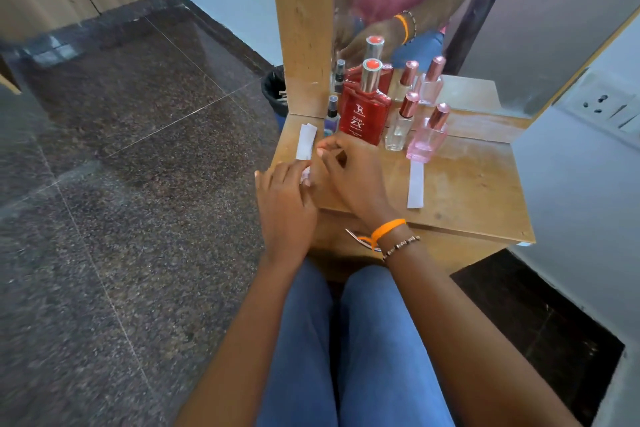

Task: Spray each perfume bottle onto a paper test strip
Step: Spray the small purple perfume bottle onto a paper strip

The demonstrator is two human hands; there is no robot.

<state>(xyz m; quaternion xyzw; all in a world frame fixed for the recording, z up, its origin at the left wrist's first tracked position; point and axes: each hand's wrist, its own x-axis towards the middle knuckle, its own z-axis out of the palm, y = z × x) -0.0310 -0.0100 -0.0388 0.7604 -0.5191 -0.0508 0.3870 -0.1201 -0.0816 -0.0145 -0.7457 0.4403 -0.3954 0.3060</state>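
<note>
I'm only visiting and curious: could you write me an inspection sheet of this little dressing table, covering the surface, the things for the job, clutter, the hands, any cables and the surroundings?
Surface: wooden table with a mirror standing at its back edge.
Job's things: four bottles stand in a row before the mirror: small spray bottle, red bottle, clear bottle, pink bottle. One paper strip lies at the left, another strip lies in front of the pink bottle.
Clutter: nothing seen.
Hands: left hand and right hand meet at the table's left front, pinching something small and pale; what it is cannot be told.
Cables: nothing seen.
Surroundings: dark stone floor, bin beside the table, wall socket at right.
</note>
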